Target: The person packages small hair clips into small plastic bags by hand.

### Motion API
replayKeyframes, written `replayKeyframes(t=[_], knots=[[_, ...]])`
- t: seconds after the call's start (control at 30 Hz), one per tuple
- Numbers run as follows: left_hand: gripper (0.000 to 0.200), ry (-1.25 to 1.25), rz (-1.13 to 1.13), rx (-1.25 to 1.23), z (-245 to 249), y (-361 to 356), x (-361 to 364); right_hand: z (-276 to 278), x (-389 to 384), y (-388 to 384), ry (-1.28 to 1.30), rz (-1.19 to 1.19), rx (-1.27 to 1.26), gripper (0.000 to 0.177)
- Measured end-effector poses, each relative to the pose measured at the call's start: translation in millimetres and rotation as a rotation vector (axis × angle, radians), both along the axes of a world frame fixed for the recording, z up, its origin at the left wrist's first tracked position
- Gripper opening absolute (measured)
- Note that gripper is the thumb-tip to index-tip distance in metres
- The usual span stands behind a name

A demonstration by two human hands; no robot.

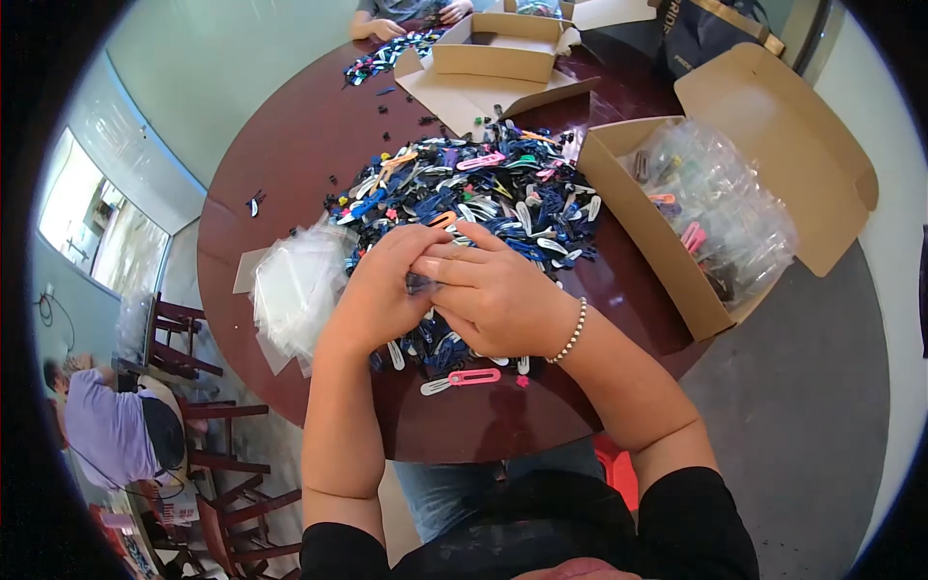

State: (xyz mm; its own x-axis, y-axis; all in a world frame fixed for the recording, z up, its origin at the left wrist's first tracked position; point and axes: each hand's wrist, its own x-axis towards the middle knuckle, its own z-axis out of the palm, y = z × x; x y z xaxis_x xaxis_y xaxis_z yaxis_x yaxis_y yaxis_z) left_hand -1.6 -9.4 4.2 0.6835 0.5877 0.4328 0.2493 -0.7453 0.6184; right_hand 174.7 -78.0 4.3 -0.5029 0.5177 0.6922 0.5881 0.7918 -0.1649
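My left hand (385, 290) and my right hand (505, 296) meet over the near part of a pile of hair clips (464, 179). Between my curled fingers shows a bit of something dark and shiny (421, 283), mostly hidden. The left hand is closed around it, and the right hand's fingers press against it from the other side. Close to me, a pink hair clip (476, 376) with a silver one beside it lies below my hands, near a small pink flower piece (523, 382). Left of my left hand rests a stack of clear plastic bags (302, 290).
At right stands an open cardboard box (657, 246) holding filled clear bags (725, 193). Another open box (493, 60) sits at the back. Across the round table (280, 145), another person's hands (390, 29) are by a second clip pile (387, 60). Wooden stools (232, 522) stand at left.
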Motion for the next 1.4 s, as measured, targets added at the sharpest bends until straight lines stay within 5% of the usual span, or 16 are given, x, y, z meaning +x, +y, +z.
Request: replayKeyframes(t=[0.43, 0.57, 0.8, 1.4], knots=[[0.043, 0.031, 0.024, 0.125, 1.0, 0.5, 0.9, -1.5, -3.6, -2.6, -0.034, -0.056, -0.126, 0.036], [0.044, 0.034, 0.003, 0.092, 3.6, -2.2, 0.8, 5.1, -3.4, -7.4, -0.12, -0.106, -0.301, 0.032], [0.044, 0.004, 0.03, 0.053, -1.9, 3.3, -3.2, -1.6, -6.8, 1.8, -0.018, -0.006, -0.063, 0.024], [0.047, 0.029, 0.004, 0.105, 1.5, -3.0, -2.3, 9.0, -7.4, -1.3, -0.054, 0.055, -0.183, 0.021]])
